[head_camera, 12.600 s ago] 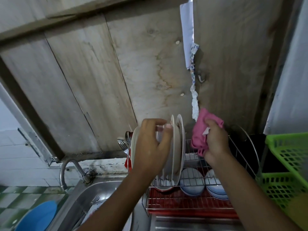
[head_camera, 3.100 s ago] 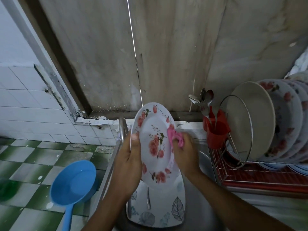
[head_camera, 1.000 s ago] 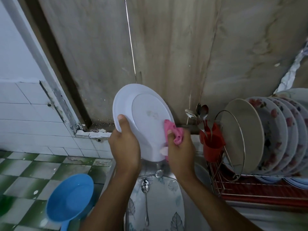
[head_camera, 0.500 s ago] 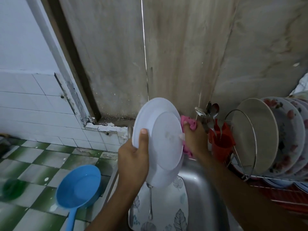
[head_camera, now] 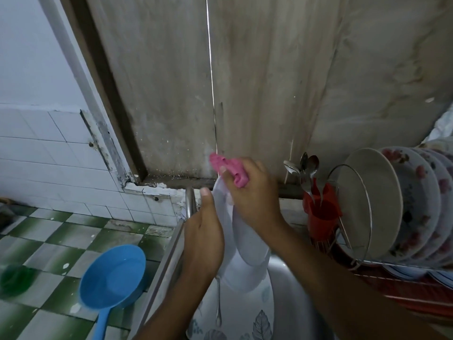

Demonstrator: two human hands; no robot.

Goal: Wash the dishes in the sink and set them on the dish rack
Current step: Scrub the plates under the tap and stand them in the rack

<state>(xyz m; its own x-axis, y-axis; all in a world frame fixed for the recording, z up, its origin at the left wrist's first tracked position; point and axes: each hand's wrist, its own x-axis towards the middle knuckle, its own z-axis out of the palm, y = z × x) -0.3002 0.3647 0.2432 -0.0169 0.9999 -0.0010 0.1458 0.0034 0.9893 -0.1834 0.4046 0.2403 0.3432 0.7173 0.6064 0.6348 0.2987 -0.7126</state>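
Note:
My left hand (head_camera: 203, 239) grips a white plate (head_camera: 247, 253) by its left rim, holding it upright over the steel sink (head_camera: 291, 295), with the plain underside toward me. My right hand (head_camera: 252, 192) holds a pink cloth (head_camera: 232, 169) and lies against the plate's upper rim. Below, in the sink, lies a leaf-patterned plate (head_camera: 245, 312) with a spoon (head_camera: 218, 303) on it. To the right stands the wire dish rack (head_camera: 397, 273) with several flowered plates (head_camera: 414, 204) on edge.
A red cutlery cup (head_camera: 321, 212) with spoons stands at the rack's left end. The tap (head_camera: 190, 202) rises just behind my left hand. A blue plastic dipper (head_camera: 112, 276) lies on the green-checked tiled surface at left. A wooden board wall closes the back.
My right hand and the pink cloth moved from the plate's right edge up to its top rim. The plate has tilted more edge-on and dropped slightly toward the sink.

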